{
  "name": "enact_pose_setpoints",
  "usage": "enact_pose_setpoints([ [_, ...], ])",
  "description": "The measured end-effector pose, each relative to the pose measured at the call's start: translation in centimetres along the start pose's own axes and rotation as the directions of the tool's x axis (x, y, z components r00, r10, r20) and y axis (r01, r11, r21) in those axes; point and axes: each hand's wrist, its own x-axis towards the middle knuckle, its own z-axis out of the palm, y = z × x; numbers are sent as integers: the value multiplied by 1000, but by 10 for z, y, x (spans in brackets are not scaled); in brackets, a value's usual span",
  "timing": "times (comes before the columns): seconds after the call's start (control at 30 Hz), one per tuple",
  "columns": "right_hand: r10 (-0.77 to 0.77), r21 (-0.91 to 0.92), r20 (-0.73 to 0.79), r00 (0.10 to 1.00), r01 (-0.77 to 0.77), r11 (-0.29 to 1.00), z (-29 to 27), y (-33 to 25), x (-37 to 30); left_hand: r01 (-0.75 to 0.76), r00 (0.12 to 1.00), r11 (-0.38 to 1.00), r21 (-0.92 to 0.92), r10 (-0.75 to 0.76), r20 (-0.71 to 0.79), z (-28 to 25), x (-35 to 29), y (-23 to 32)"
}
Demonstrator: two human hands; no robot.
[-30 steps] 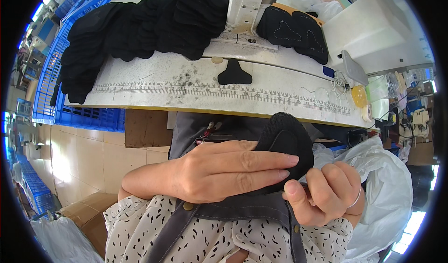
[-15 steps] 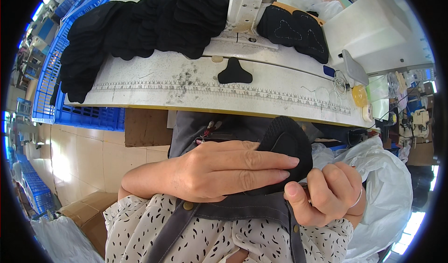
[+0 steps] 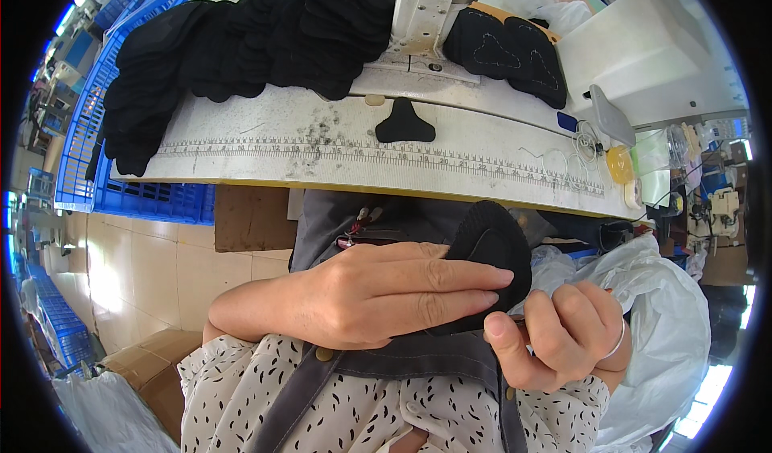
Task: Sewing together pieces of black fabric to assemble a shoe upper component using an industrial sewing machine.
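My left hand [image 3: 394, 294] lies across a black padded fabric piece [image 3: 500, 240] with a ribbed edge, holding it over my lap with its fingers outstretched on the front. Behind the piece, that hand's thumb is hidden. Close by the pad's lower right edge, my right hand [image 3: 563, 336] is curled, thumb against bent fingers. A small dark thing shows between them, too little of it to name. On the white sewing table [image 3: 265, 123] above my hands lies a small three-lobed black piece [image 3: 405, 122].
Stacked black pieces [image 3: 241, 43] cover the table's left. Two black pads with pale stitching [image 3: 508, 55] lie right of the sewing machine [image 3: 420, 15]. A blue crate [image 3: 153, 202] stands at left, a white plastic bag [image 3: 659, 332] at right. The table edge [image 3: 386, 192] runs beyond my hands.
My right hand has shifted slightly left, toward the pad. The pad's right edge has tilted a little inward. My left hand has barely moved.
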Motion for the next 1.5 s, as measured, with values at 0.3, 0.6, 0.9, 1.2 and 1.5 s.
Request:
enact_pose_setpoints([
  [0.3,-7,11,-11,1000,7,1000,1,0,-1,16,1000,999,-37,-17,-5,1,-1,-1],
  [0.6,-1,38,-2,1000,1,999,1,0,0,15,1000,998,-65,-14,15,1,-1,-3],
  [0.9,-23,31,-5,1000,23,999,0,1,-1,30,999,994,-108,-28,15,1,0,-2],
  [1.2,47,11,-39,998,-46,999,-2,-2,-10,-23,991,999,36,27,-129,-2,6,-6],
  [1.5,382,230,-1,924,-371,900,1,-1,-5,2,984,995,-99,-19,-179,3,10,-4],
])
